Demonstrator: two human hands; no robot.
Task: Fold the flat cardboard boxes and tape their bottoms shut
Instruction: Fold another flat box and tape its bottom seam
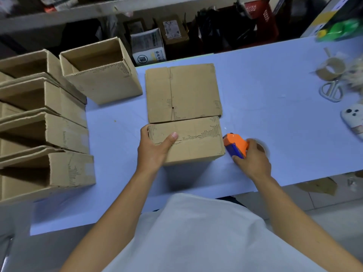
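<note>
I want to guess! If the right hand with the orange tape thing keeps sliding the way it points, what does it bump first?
Probably the box the left hand holds: the tape dispenser in the right hand points at its right end.

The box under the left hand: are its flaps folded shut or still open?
Folded shut. The flaps of the box meet along a seam, held down by the left hand.

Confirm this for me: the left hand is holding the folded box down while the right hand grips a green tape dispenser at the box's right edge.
One detail is wrong: the tape dispenser is orange and blue, not green. The head view shows it. The rest stands: the left hand holds the folded box down while the right hand grips the dispenser at the box's right edge.
</note>
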